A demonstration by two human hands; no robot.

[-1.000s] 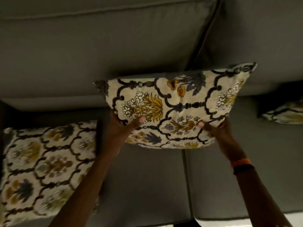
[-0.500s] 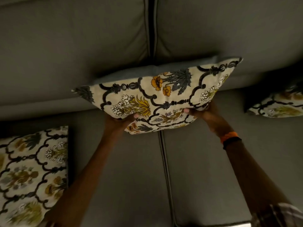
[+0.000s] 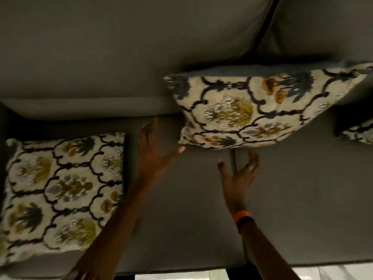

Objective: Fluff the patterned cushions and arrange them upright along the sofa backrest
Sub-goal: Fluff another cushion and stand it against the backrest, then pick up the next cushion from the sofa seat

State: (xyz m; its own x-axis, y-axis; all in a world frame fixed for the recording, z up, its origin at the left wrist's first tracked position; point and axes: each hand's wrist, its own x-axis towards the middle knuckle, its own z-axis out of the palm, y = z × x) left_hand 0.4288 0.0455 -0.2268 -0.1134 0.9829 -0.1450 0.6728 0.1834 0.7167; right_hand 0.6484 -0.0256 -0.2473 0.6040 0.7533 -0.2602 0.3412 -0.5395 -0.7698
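Note:
A cream cushion with dark lattice and yellow flowers [image 3: 252, 110] leans upright against the grey sofa backrest [image 3: 121, 47], its lower edge on the seat. My left hand [image 3: 155, 152] is open just left of and below its lower left corner, thumb tip close to the corner. My right hand [image 3: 238, 174] is open below the cushion's lower edge, apart from it, with an orange band on the wrist. A second patterned cushion [image 3: 62, 190] lies flat on the seat at the left. Part of a third patterned cushion [image 3: 359, 134] shows at the right edge.
The grey seat [image 3: 302, 199] has a seam between its two seat cushions under my right hand. A dark gap [image 3: 264, 29] splits the back cushions at the upper right. Pale floor [image 3: 181, 276] shows past the seat's front edge.
Both hands have let go of the middle cushion and drawn back towards me, fingers spread. The cushion now rests against the backrest. The view has shifted left.

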